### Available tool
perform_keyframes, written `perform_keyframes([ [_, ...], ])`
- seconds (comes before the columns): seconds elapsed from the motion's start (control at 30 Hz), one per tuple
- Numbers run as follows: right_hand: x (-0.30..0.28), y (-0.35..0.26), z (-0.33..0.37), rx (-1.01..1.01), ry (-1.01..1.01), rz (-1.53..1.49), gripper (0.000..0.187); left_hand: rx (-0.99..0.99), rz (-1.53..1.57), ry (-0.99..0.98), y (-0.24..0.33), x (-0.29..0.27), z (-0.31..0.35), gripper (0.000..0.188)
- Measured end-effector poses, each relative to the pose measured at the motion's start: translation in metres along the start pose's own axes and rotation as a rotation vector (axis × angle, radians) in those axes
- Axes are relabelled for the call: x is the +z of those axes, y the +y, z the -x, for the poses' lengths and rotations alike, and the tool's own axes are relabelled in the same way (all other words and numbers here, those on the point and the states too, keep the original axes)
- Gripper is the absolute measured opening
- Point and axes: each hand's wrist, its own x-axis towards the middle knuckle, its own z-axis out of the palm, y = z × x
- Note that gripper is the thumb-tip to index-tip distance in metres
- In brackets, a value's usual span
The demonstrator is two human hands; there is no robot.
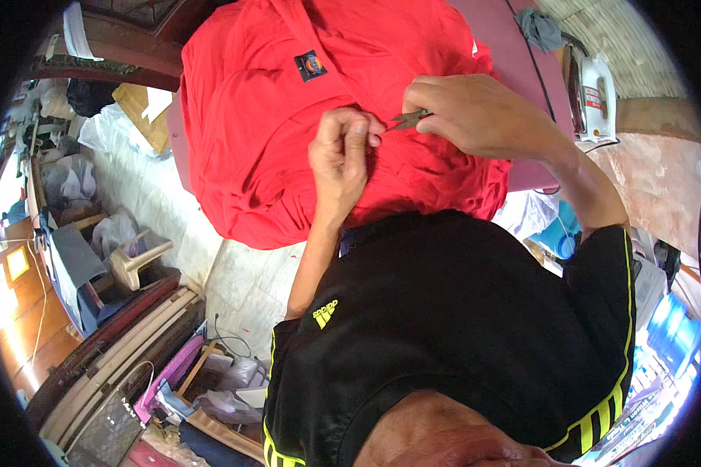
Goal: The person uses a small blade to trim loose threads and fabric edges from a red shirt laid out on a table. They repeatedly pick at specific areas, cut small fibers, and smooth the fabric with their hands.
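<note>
A large heap of red cloth (249, 156) lies in front of me, with a small dark label (312, 66) sewn near its far side. Over the middle of the heap, my left hand (341, 152) is closed in a pinch. What sits between its fingertips, a fold or a thread, is too small to make out. My right hand (475, 117) grips small thread snips (410, 119). Their pointed blades face left, close to the left fingertips. My right fingers cover the snips' handle.
Under the cloth is a maroon table (541, 86). At the right stands a white appliance (597, 97) with a cord; a grey rag (539, 29) lies far right. Blue containers (672, 333) stand lower right. Wooden boards (117, 358) and plastic bags (105, 128) crowd the left.
</note>
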Motion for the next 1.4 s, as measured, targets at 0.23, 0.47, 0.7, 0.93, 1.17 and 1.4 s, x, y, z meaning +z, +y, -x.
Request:
perform_keyframes([
  [0.23, 0.010, 0.012, 0.010, -0.062, 0.183, -0.179, 0.029, -0.046, -0.434, -0.403, 0.060, -0.045, -0.005, 0.029],
  [0.47, -0.012, 0.010, 0.010, -0.180, 0.308, -0.056, 0.025, 0.287, -0.705, -0.217, 0.037, 0.001, -0.030, 0.026],
  [0.7, 0.025, 0.028, 0.028, -0.344, 0.358, 0.223, 0.014, 0.623, -0.979, -0.089, 0.014, 0.003, -0.023, 0.021],
  [0.93, 0.042, 0.031, 0.036, -0.273, 0.507, 0.066, 0.020, 0.453, -0.773, -0.101, 0.005, 0.001, -0.014, 0.018],
  [1.17, 0.031, 0.017, 0.034, -0.028, 0.424, -0.364, 0.034, 0.414, -0.768, -0.042, 0.008, 0.016, -0.015, 0.012],
  [1.4, 0.017, 0.022, 0.032, -0.039, 0.386, -0.370, 0.029, 0.450, -0.924, -0.032, 0.009, 0.033, -0.020, 0.011],
])
